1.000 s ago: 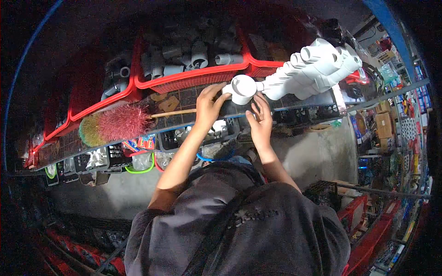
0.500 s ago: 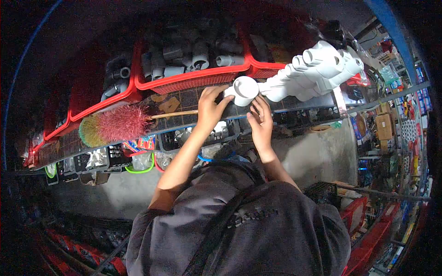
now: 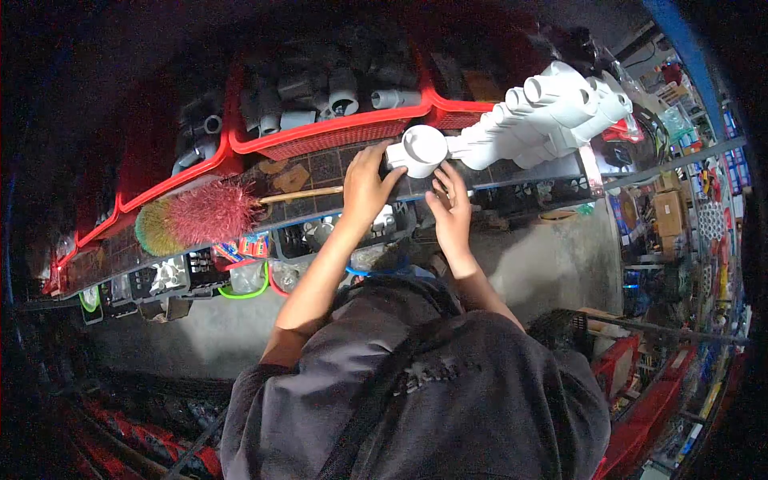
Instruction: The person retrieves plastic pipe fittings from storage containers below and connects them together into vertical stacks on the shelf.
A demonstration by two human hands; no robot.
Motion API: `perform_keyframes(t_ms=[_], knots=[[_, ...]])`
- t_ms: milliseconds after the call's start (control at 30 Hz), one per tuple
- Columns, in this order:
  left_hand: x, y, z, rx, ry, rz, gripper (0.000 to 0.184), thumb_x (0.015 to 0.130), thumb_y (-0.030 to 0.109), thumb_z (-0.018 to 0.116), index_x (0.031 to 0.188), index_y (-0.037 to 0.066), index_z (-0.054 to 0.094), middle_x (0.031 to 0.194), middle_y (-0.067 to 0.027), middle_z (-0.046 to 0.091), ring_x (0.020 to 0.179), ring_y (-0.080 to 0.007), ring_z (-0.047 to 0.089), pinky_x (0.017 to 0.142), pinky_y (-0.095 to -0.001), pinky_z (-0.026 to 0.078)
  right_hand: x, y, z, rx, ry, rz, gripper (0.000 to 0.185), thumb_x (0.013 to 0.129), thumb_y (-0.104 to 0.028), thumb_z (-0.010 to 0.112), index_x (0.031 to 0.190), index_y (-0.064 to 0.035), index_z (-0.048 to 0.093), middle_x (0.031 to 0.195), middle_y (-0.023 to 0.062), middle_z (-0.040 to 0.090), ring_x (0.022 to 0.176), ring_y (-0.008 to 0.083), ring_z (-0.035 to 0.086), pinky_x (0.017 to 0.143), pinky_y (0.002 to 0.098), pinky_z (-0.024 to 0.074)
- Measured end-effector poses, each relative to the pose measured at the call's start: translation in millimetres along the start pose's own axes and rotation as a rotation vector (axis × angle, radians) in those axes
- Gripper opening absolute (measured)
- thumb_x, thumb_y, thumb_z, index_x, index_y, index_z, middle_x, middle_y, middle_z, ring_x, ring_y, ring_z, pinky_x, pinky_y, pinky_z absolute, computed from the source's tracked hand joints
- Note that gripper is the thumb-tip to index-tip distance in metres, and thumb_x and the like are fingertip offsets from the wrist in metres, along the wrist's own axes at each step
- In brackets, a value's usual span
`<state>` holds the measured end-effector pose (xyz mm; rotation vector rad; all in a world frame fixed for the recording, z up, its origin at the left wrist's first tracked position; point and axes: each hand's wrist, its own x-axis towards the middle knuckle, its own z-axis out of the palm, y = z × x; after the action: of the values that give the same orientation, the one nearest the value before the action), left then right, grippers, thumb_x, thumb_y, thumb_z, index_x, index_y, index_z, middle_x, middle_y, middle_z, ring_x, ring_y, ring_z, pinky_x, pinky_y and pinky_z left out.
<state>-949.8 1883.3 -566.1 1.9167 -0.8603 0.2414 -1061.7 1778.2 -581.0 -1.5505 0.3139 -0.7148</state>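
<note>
A white plastic pipe tee [image 3: 424, 146] sits on the shelf edge with its wide round mouth facing up. My left hand [image 3: 366, 182] grips its left end, thumb in front and fingers behind. Below the tee's right side is my right hand [image 3: 453, 210], its fingers apart and curved, the fingertips at or near the tee's lower edge; whether they touch cannot be made out. Immediately right of the tee, a stacked row of white pipe fittings [image 3: 528, 120] stretches along the shelf.
Red baskets [image 3: 336, 134] of grey fittings line the back of the shelf [image 3: 320, 156]. A pink and green duster [image 3: 210, 214] lies at left, its wooden handle reaching my left hand. Bins of fittings [image 3: 168, 274] stand below. Packed shelves [image 3: 672, 216] rise at right.
Both hands and the tee keep nearly the same positions. The view has shifted very slightly.
</note>
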Motion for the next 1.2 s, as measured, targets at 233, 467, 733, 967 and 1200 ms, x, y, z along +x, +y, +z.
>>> perform_keyframes(t_ms=[233,467,733,967,1200], knots=[[-11,11,-6,0.013,0.163,0.074,0.044,0.070,0.016,0.063,0.107,0.000,0.046,0.099,-0.0181,0.049,0.089,-0.0326,0.048,0.077,-0.0384,0.038,-15,0,-21,0.022,0.086,-0.043,0.026,0.077,0.001,0.052,0.102,0.0000,0.049,0.101,0.0065,0.051,0.088,0.0118,0.050,0.076,0.0229,0.0396],[-80,17,-3,-0.112,-0.328,0.177,0.017,0.073,0.015,0.058,0.087,0.005,0.056,0.075,-0.0104,0.055,0.071,-0.0266,0.054,0.063,-0.0358,0.044,-38,83,-89,-0.297,-0.027,0.140,0.017,0.075,-0.001,0.054,0.092,0.0014,0.054,0.084,0.0078,0.056,0.077,0.0126,0.053,0.068,0.0243,0.0420],[-114,-23,41,0.032,-0.880,-0.099,0.031,0.079,0.027,0.050,0.105,0.010,0.051,0.104,-0.0129,0.053,0.092,-0.0315,0.052,0.079,-0.0389,0.042,18,168,-151,-0.997,-0.307,0.114,0.026,0.069,-0.009,0.059,0.094,-0.0032,0.054,0.091,0.0179,0.054,0.088,0.0332,0.051,0.073,0.0407,0.0426],[-78,-28,145,0.078,-0.974,-0.047,0.039,0.085,0.038,0.038,0.101,0.004,0.052,0.087,-0.0206,0.057,0.080,-0.0365,0.055,0.071,-0.0451,0.044,55,279,-184,-1.213,-0.424,0.476,0.038,0.074,-0.018,0.048,0.110,-0.0083,0.046,0.107,0.0196,0.050,0.097,0.0343,0.050,0.077,0.0455,0.0432],[-66,-24,174,0.449,-1.274,-0.224,0.059,0.083,0.055,0.024,0.091,0.007,0.059,0.082,-0.0185,0.059,0.079,-0.0352,0.057,0.071,-0.0438,0.044,45,316,-191,-1.317,-0.653,0.438,0.034,0.075,-0.022,0.047,0.106,-0.0080,0.050,0.100,0.0138,0.054,0.089,0.0290,0.052,0.076,0.0407,0.0422]])
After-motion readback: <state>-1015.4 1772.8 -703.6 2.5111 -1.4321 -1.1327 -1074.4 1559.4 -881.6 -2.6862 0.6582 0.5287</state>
